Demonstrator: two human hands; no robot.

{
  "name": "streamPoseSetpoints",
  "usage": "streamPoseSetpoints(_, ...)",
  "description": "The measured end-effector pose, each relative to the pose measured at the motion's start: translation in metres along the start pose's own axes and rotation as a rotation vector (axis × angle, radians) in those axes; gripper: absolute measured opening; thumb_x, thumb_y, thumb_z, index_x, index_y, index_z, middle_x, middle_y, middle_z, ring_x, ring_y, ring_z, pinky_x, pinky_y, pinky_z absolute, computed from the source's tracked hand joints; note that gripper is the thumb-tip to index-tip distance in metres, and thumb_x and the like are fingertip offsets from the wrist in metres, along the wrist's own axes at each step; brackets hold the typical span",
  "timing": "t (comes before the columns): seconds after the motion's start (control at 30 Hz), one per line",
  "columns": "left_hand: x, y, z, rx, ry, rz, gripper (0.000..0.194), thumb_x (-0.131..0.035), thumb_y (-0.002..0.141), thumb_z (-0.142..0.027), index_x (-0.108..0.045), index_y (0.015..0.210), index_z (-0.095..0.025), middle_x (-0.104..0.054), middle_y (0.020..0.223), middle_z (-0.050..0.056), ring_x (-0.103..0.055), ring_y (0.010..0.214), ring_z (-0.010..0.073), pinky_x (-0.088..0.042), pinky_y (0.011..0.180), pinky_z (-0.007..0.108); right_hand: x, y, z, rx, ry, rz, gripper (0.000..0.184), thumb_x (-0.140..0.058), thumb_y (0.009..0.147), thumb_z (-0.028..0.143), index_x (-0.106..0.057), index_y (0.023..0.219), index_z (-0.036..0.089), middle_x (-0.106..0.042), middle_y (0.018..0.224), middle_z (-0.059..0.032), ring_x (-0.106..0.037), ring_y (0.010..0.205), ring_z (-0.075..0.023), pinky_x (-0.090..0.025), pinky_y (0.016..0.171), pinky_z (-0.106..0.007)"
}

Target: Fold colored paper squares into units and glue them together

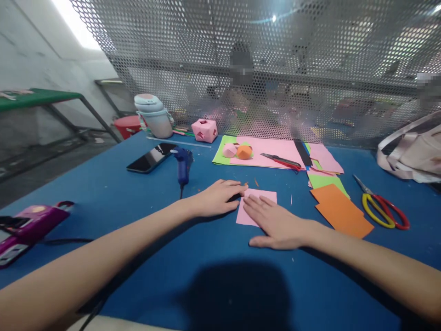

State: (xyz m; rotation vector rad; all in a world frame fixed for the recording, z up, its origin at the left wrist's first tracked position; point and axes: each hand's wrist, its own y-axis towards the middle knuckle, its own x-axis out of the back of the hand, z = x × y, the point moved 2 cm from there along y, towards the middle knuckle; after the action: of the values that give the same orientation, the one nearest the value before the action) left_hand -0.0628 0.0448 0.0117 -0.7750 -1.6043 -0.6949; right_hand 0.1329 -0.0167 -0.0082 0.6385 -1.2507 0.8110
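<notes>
Perforated mesh backed the blue bench, where pink paper lay between near and far edges. The right hand partly covered it, the left hand at its corner — likely to steady it — each grip spread flat, clasping nothing.

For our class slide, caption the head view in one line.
Right hand flat on pink paper, left hand at its edge; orange paper and scissors to the right.

I log: black phone at my 11 o'clock, lidded bottle (strapped) just beyond; pale bag at 2 o'clock; green-topped table at 10 o'clock.
</notes>
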Motion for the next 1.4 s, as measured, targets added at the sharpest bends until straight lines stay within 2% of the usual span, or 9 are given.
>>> streamPoseSetpoints(0.1,-0.001,0.002,0.001,-0.005,-0.035,-0.010,0.033,-0.042,0.084,-0.020,-0.053,0.116,-0.022,-0.052,0.134,0.005,-0.042,0.126,0.0179,-0.032,0.102,0.034,0.004,-0.006,-0.001,0.016,0.055,0.060,0.081,-0.030,0.088,0.064,-0.012,0.147,0.012,-0.009,0.153,-0.0118,-0.005,0.141,-0.0229,-0.011,0.115,-0.041)
streamPoseSetpoints(0.3,-0.002,0.009,0.014,0.040,-0.153,-0.051,0.045,-0.037,0.074,-0.005,-0.052,0.115,-0.017,-0.061,0.122,0.005,-0.052,0.115,0.0163,-0.037,0.100,0.031,0.006,0.020,-0.019,-0.030,-0.006,0.041,0.090,-0.030,0.084,0.069,-0.015,0.145,0.005,-0.005,0.152,-0.0170,-0.002,0.141,-0.0270,-0.005,0.115,-0.044)
streamPoseSetpoints(0.47,-0.002,0.010,0.018,0.012,-0.260,-0.045,0.048,-0.035,0.070,-0.001,-0.053,0.112,-0.016,-0.062,0.122,0.005,-0.056,0.111,0.0132,-0.040,0.098,0.028,0.003,0.011,0.014,0.108,0.067,0.092,0.091,-0.036,0.082,0.070,-0.022,0.144,0.006,-0.011,0.152,-0.0158,-0.006,0.141,-0.0261,-0.008,0.115,-0.043)
streamPoseSetpoints(0.6,-0.003,0.008,0.016,-0.007,-0.222,-0.065,0.049,-0.036,0.071,-0.001,-0.053,0.114,-0.016,-0.061,0.123,0.005,-0.052,0.117,0.0142,-0.036,0.102,0.030,0.009,-0.010,0.029,0.155,0.160,0.186,0.085,-0.038,0.085,0.065,-0.017,0.146,0.011,-0.010,0.153,-0.0114,-0.007,0.141,-0.0219,-0.008,0.116,-0.039)
streamPoseSetpoints(0.8,-0.007,0.004,0.012,0.022,-0.191,-0.135,0.051,-0.035,0.074,-0.002,-0.052,0.120,-0.016,-0.057,0.129,0.004,-0.045,0.125,0.0161,-0.032,0.107,0.034,0.016,-0.032,0.014,0.035,0.138,0.121,0.087,-0.037,0.085,0.065,-0.011,0.147,0.011,-0.008,0.153,-0.0122,-0.006,0.141,-0.0236,-0.009,0.116,-0.041)
streamPoseSetpoints(0.97,0.000,0.005,-0.012,0.077,-0.190,-0.230,0.041,-0.034,0.087,-0.017,-0.048,0.126,-0.013,-0.044,0.142,0.009,-0.039,0.130,0.0171,-0.030,0.109,0.034,0.018,-0.021,-0.011,-0.045,0.047,0.020,0.077,-0.031,0.089,0.062,-0.016,0.147,0.013,-0.012,0.153,-0.0118,-0.008,0.141,-0.0251,-0.009,0.115,-0.045)
streamPoseSetpoints(1.1,-0.015,0.008,-0.032,-0.044,-0.111,-0.108,0.053,-0.038,0.091,-0.032,-0.027,0.140,-0.012,-0.036,0.146,0.014,-0.035,0.133,0.0213,-0.030,0.109,0.037,0.009,-0.001,-0.027,-0.105,-0.017,-0.053,0.086,-0.030,0.086,0.067,-0.014,0.146,0.009,-0.013,0.152,-0.0162,-0.010,0.141,-0.0281,-0.013,0.113,-0.048)
streamPoseSetpoints(1.23,-0.030,0.007,-0.035,-0.045,0.090,-0.083,0.053,-0.035,0.093,-0.038,-0.031,0.138,-0.010,-0.036,0.145,0.018,-0.031,0.135,0.0278,-0.025,0.109,0.042,-0.001,-0.006,-0.028,-0.200,-0.115,-0.089,0.085,-0.026,0.086,0.068,-0.021,0.145,0.007,-0.022,0.149,-0.0185,-0.019,0.139,-0.0300,-0.015,0.112,-0.050)
streamPoseSetpoints(1.4,-0.023,0.005,-0.036,0.006,0.162,-0.110,0.051,-0.034,0.093,-0.042,-0.038,0.132,-0.010,-0.048,0.134,0.019,-0.043,0.126,0.0288,-0.032,0.101,0.042,0.003,-0.032,-0.014,-0.392,-0.290,-0.138,0.084,-0.025,0.086,0.067,-0.042,0.134,0.001,-0.042,0.138,-0.0245,-0.036,0.131,-0.0338,-0.015,0.111,-0.053)
